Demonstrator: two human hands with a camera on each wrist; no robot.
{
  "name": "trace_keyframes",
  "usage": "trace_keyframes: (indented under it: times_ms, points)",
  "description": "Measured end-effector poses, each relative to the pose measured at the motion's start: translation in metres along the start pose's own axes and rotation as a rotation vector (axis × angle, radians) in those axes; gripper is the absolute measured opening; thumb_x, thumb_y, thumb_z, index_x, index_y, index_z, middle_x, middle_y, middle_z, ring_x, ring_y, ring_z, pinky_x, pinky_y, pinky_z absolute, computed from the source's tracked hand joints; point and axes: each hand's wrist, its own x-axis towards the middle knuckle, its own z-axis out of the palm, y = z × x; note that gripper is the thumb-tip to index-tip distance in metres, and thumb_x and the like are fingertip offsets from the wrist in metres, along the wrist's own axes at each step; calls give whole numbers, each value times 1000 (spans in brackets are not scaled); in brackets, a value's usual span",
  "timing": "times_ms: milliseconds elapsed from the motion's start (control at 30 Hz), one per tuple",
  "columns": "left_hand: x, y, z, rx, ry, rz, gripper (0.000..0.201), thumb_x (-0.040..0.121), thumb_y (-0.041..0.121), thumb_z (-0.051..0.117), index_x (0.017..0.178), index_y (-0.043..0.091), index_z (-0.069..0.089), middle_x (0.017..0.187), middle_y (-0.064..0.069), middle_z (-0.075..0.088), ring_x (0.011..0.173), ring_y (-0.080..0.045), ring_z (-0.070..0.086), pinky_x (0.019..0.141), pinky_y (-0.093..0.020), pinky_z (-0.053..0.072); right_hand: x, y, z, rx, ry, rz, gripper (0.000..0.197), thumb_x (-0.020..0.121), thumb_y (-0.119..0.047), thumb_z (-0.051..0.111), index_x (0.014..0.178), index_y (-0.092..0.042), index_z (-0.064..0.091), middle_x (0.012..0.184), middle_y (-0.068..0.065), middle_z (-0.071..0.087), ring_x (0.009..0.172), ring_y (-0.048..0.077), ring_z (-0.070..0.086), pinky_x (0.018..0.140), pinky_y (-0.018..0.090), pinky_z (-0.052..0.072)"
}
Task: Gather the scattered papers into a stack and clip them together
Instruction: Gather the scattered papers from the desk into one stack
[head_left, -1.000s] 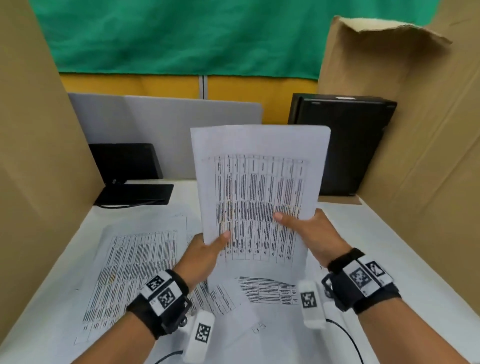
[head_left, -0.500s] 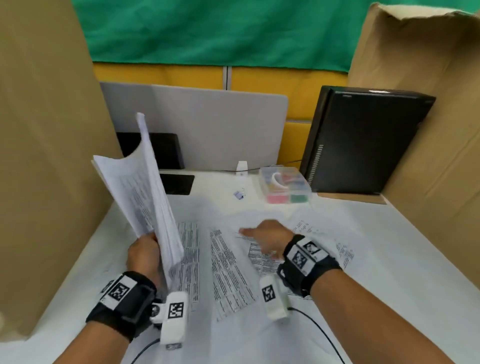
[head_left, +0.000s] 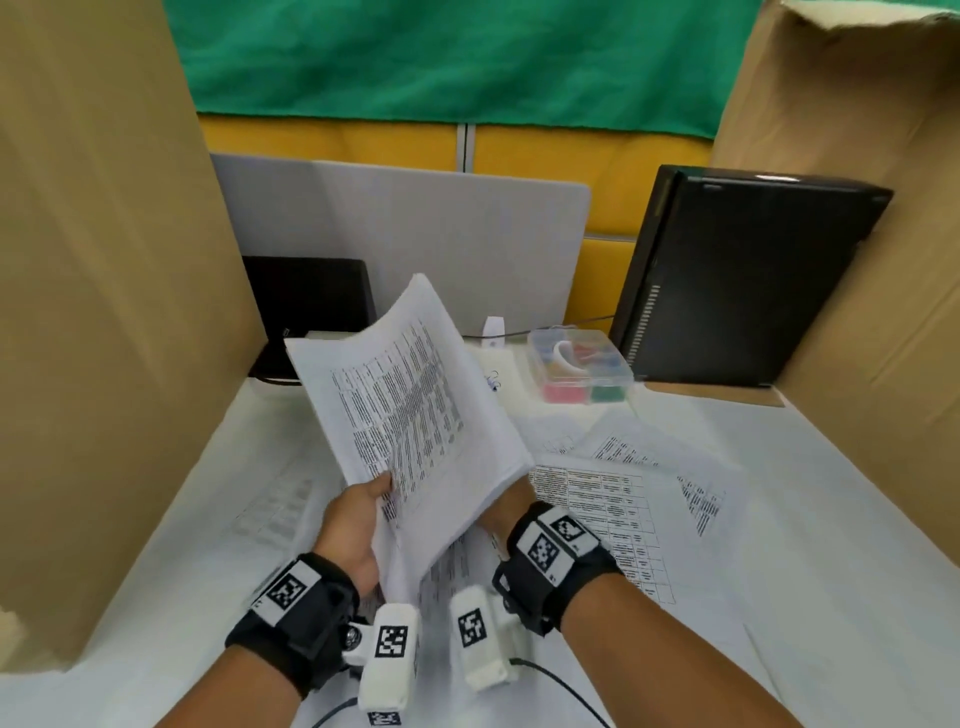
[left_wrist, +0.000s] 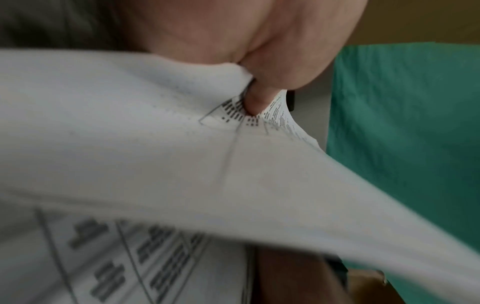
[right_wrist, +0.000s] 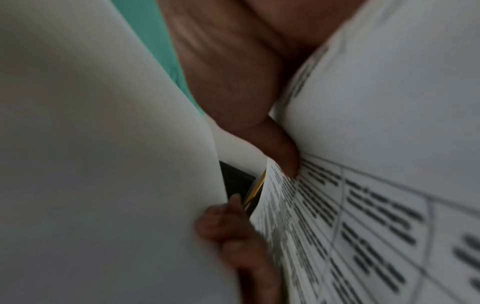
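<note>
A bunch of printed papers (head_left: 415, 415) is held tilted above the white table (head_left: 831, 519). My left hand (head_left: 382, 486) grips its lower left edge, thumb on top. In the left wrist view the thumb (left_wrist: 259, 98) presses into the sheets (left_wrist: 155, 144). My right hand (head_left: 511, 512) is behind the bunch's lower right edge, its fingers hidden. In the right wrist view its thumb (right_wrist: 283, 156) pinches a printed sheet (right_wrist: 363, 144). More loose sheets (head_left: 608, 499) lie on the table, right (head_left: 691, 467) and left (head_left: 275, 509). A small clip (head_left: 493, 382) lies behind the bunch.
A clear plastic box (head_left: 579, 366) of coloured clips stands at the back. A black computer case (head_left: 743, 286) is at the back right, a black stand (head_left: 306, 306) at the back left. Cardboard walls (head_left: 104, 312) enclose the table on both sides (head_left: 857, 260).
The left hand has swung the bunch from upright at the left to the middle, tilted. The right hand has left the sheets on the table and come up against the bunch with a sheet.
</note>
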Motion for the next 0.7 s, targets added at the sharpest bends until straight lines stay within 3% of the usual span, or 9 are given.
trace_keyframes:
  times_ms: [67,133,200,300,400,467,500,600,700]
  points:
    - [0,10,-3,-8,-23,37,36,94,23,60,126,8,67,119,-16,73,112,-37,66,101,-56,48,-4,4,-24,66,96,-53,19,96,2,58,111,10,67,116,17,68,106,26,63,97,35,50]
    - [0,20,-5,-28,-65,77,36,94,23,62,127,9,66,123,-15,71,115,-35,65,103,-54,47,-6,14,-56,272,221,-40,13,90,7,63,90,0,73,104,13,71,92,24,65,86,37,54]
    - [-4,27,-7,-54,-107,99,36,95,23,61,128,9,66,127,-15,69,119,-34,63,106,-52,45,-17,23,-94,442,298,34,17,86,5,68,99,-4,74,104,19,76,87,30,71,84,46,60]
    - [-11,27,-5,-91,-157,79,36,96,25,59,129,10,66,131,-16,67,121,-35,62,106,-53,44,-39,37,-150,670,379,35,29,90,2,68,119,-1,68,107,19,76,92,35,74,82,46,61]
    - [-22,23,5,-115,-214,16,32,98,27,55,122,10,69,119,-16,73,103,-34,71,91,-50,53,-61,54,-191,813,437,-12,25,93,-3,67,118,-5,69,104,16,78,93,31,76,75,41,64]
    - [-32,21,15,-155,-288,-61,31,100,28,51,115,11,71,107,-15,77,86,-32,76,77,-46,58,-67,66,-202,854,436,-11,30,92,-4,68,123,-4,68,114,17,76,105,37,73,85,47,61]
    - [-36,20,19,-167,-319,-88,32,100,29,50,116,11,70,109,-15,77,86,-32,76,74,-46,60,-70,70,-202,850,417,-9,32,92,-5,68,124,-3,67,116,18,76,108,38,72,88,49,60]
    - [-45,15,29,-168,-393,-114,40,99,30,52,130,9,65,127,-17,69,109,-35,70,84,-49,59,-80,73,-192,784,323,-10,31,94,-5,64,125,-5,66,115,17,77,106,38,73,88,49,59]
    - [-47,6,34,-131,-431,-132,44,96,30,55,133,8,63,133,-19,65,123,-38,61,96,-51,52,-89,73,-175,721,209,-15,31,96,-4,61,127,-7,66,119,16,76,108,38,73,89,51,58]
